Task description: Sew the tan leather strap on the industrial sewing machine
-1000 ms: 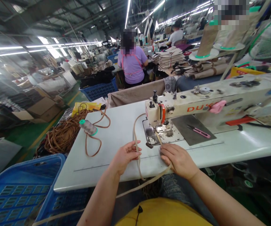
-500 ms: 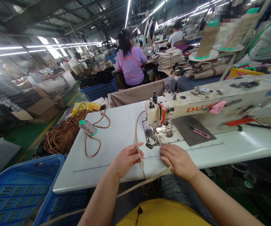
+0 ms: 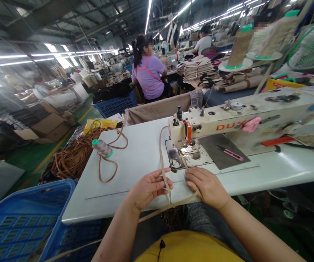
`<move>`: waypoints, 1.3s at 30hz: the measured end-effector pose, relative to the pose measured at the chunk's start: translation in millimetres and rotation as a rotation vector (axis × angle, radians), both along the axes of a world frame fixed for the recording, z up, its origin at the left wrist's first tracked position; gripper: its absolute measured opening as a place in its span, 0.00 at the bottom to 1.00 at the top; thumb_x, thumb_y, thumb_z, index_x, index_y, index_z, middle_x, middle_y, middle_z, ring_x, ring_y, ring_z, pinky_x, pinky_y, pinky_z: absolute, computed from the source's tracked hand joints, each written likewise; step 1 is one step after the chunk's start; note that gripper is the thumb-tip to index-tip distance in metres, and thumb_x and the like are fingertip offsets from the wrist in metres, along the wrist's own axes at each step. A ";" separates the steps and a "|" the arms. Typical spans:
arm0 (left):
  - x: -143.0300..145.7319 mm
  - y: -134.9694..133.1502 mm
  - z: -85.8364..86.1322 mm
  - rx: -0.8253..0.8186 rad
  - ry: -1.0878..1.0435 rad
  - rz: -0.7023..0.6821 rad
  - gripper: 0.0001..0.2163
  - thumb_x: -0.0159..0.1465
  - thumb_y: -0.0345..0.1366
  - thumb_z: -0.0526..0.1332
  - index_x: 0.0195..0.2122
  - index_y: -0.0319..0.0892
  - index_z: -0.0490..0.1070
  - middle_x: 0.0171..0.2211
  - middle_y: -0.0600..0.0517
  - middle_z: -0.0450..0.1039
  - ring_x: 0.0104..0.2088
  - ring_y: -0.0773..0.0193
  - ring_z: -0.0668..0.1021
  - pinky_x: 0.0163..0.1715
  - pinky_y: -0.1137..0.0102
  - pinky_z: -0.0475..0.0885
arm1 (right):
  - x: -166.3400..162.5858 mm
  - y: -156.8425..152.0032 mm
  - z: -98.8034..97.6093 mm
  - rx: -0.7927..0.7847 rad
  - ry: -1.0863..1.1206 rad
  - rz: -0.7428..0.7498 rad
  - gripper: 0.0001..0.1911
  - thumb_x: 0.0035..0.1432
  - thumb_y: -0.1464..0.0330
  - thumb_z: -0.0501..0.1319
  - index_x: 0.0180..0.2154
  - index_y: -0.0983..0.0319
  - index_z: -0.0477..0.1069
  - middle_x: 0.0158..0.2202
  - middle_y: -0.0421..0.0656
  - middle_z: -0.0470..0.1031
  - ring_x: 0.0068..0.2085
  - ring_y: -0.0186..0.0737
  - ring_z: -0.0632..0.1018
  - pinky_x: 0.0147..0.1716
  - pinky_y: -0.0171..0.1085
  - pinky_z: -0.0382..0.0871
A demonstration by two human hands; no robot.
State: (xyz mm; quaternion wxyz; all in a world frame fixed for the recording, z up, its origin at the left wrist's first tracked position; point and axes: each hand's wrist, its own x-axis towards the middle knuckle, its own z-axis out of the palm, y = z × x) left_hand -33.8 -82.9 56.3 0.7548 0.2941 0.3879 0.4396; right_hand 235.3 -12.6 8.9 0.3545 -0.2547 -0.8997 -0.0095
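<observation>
A long tan strap (image 3: 161,153) loops from the sewing machine (image 3: 228,122) head down to the white table's (image 3: 135,156) front edge. My left hand (image 3: 147,188) pinches the strap where it comes down in front of the needle plate. Just to the right, my right hand (image 3: 206,185) lies palm down on the table, fingers curled over the strap as it feeds toward the presser foot. The strap's slack hangs off the table edge toward my lap.
A thread spool (image 3: 102,147) and a brown cord loop (image 3: 108,163) lie on the table's left. A pile of brown cords (image 3: 72,156) sits beyond the left edge. Blue crates (image 3: 23,222) stand at lower left. A pink knife (image 3: 230,153) lies under the machine arm. A person in purple (image 3: 148,76) sits behind.
My left hand has slid right along the strap, toward my right hand, and the strap loop has shifted right with it. My right hand has stayed put.
</observation>
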 end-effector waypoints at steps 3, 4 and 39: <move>2.1 -0.4 -1.7 0.007 -0.003 0.009 0.28 0.58 0.34 0.78 0.60 0.45 0.77 0.40 0.47 0.79 0.42 0.62 0.80 0.42 0.69 0.73 | 0.6 -0.2 0.2 -0.001 -0.006 0.004 0.16 0.75 0.63 0.55 0.48 0.63 0.79 0.46 0.50 0.84 0.49 0.50 0.82 0.53 0.51 0.79; 2.8 -0.6 -2.4 0.010 0.002 0.016 0.29 0.57 0.34 0.79 0.60 0.45 0.77 0.40 0.48 0.79 0.42 0.62 0.80 0.42 0.69 0.73 | 0.7 -0.2 0.3 -0.001 -0.007 0.005 0.16 0.76 0.63 0.55 0.48 0.63 0.79 0.47 0.50 0.84 0.49 0.50 0.82 0.53 0.50 0.79; 18.8 -3.3 -16.5 0.193 0.697 0.255 0.29 0.51 0.38 0.73 0.55 0.39 0.78 0.27 0.57 0.72 0.26 0.68 0.71 0.29 0.71 0.64 | 0.0 -0.4 1.3 -0.003 0.001 0.018 0.15 0.75 0.64 0.55 0.47 0.63 0.79 0.45 0.50 0.83 0.48 0.50 0.81 0.51 0.49 0.79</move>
